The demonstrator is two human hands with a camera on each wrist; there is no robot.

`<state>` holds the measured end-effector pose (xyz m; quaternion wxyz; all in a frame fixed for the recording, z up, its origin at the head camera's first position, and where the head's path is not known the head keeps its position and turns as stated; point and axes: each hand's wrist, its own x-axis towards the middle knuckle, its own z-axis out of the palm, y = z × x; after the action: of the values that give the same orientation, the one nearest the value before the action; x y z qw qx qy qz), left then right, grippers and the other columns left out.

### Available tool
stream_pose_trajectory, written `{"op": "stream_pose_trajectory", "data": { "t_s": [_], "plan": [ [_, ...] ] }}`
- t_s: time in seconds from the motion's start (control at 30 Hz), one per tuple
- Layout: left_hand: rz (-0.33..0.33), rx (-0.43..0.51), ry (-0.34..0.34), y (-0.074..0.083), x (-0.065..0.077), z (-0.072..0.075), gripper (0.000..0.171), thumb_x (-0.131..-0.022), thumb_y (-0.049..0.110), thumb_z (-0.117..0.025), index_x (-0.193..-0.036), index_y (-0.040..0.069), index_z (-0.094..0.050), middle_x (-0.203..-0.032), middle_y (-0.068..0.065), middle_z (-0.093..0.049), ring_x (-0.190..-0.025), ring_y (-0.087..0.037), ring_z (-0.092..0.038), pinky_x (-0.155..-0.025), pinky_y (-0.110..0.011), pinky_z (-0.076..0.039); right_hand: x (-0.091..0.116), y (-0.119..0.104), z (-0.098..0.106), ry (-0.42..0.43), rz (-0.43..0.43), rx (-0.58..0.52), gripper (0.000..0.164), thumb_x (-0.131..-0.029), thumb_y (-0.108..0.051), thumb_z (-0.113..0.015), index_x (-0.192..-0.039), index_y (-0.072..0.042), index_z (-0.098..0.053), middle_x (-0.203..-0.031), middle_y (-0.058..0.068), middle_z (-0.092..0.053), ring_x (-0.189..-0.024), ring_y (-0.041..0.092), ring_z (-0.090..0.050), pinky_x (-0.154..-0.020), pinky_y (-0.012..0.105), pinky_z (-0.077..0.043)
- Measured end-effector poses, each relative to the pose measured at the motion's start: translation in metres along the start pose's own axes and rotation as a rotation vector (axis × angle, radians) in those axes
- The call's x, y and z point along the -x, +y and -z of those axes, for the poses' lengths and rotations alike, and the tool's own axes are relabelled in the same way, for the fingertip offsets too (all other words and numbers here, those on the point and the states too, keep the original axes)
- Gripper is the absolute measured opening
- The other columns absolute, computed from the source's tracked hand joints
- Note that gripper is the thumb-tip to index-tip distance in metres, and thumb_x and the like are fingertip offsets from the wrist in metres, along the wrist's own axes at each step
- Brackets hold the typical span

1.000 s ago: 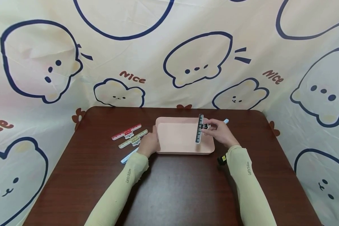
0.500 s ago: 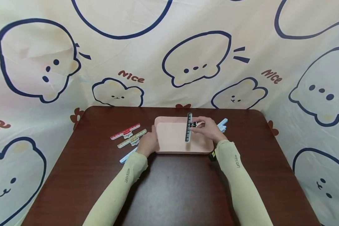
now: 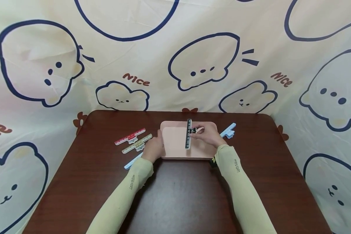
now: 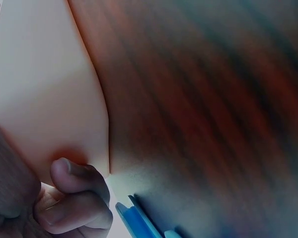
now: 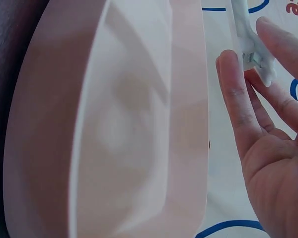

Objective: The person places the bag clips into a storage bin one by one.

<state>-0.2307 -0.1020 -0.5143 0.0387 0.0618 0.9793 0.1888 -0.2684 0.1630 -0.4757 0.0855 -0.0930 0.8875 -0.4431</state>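
Observation:
My left hand [image 3: 154,148] grips the left end of a shallow pink tray [image 3: 175,158]. In the left wrist view, the curled fingers [image 4: 74,213] are at the tray's rim. My right hand [image 3: 208,134] pinches a long clip [image 3: 188,138] with a black-and-white, piano-key-like bar by its small handle. The clip is held over the middle of the tray, its bar pointing away from me. In the right wrist view, the clip's pale back [image 5: 244,42] shows between thumb and fingers, above the tray wall [image 5: 188,148].
Left of the tray lie a red clip [image 3: 130,136], a yellowish clip [image 3: 137,144] and a light blue clip [image 3: 133,161], the last partly behind my left hand. Another light blue clip [image 3: 228,131] lies right of the tray. A patterned cloth [image 3: 158,58] hangs behind the brown table [image 3: 181,195].
My right hand has carried the black-and-white clip leftward across the tray, uncovering the light blue clip at right. My left hand stays on the tray.

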Motion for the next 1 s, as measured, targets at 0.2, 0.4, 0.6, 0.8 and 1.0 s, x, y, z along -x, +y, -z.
{"op": "stream_pose_trajectory", "data": {
  "t_s": [0.2,0.4,0.6,0.8,1.0],
  "plan": [
    [0.014,-0.013,-0.018,-0.002,0.001,0.000,0.087,-0.075,0.004,-0.077,-0.146,-0.004,-0.028,-0.080,-0.019,-0.066,-0.063,-0.034,-0.063,-0.059,-0.048,-0.053,-0.004,-0.004,-0.008,-0.032,0.000,0.020,0.039,-0.085,-0.033,-0.087,-0.119,-0.020,-0.075,-0.122,0.003,-0.069,-0.094,0.021,-0.067,-0.084,0.035,-0.055],
    [0.003,-0.005,-0.002,-0.003,0.002,0.000,0.086,-0.074,0.004,-0.077,-0.145,-0.004,-0.029,-0.079,-0.020,-0.066,-0.062,-0.035,-0.063,-0.059,-0.049,-0.053,-0.009,-0.009,-0.016,-0.061,-0.037,0.009,0.036,-0.084,-0.036,-0.087,-0.117,-0.025,-0.074,-0.118,-0.003,-0.068,-0.102,0.023,-0.062,-0.087,0.037,-0.054],
    [-0.013,-0.003,0.008,-0.004,0.001,-0.001,0.078,-0.079,0.003,-0.072,-0.145,-0.005,-0.030,-0.078,-0.019,-0.065,-0.061,-0.034,-0.062,-0.058,-0.048,-0.053,-0.013,-0.011,-0.027,-0.090,-0.021,0.009,0.036,-0.086,-0.030,-0.087,-0.117,-0.020,-0.073,-0.118,0.000,-0.068,-0.099,0.023,-0.061,-0.084,0.034,-0.053],
    [-0.019,-0.012,0.021,-0.004,0.001,-0.001,0.072,-0.083,0.003,-0.069,-0.145,-0.006,-0.031,-0.076,-0.018,-0.064,-0.060,-0.034,-0.062,-0.058,-0.048,-0.052,-0.019,-0.011,-0.039,-0.110,-0.018,0.015,0.039,-0.086,-0.027,-0.086,-0.119,-0.012,-0.073,-0.126,0.006,-0.067,-0.092,0.019,-0.064,-0.076,0.029,-0.052],
    [-0.016,-0.006,0.014,0.000,0.001,0.001,0.072,-0.087,0.006,-0.068,-0.146,-0.006,-0.029,-0.076,-0.017,-0.063,-0.062,-0.032,-0.062,-0.061,-0.047,-0.053,-0.021,-0.013,-0.050,-0.120,-0.012,0.000,0.037,-0.086,-0.021,-0.086,-0.117,-0.007,-0.072,-0.121,0.010,-0.067,-0.093,0.020,-0.065,-0.075,0.028,-0.053]
  ]
}}
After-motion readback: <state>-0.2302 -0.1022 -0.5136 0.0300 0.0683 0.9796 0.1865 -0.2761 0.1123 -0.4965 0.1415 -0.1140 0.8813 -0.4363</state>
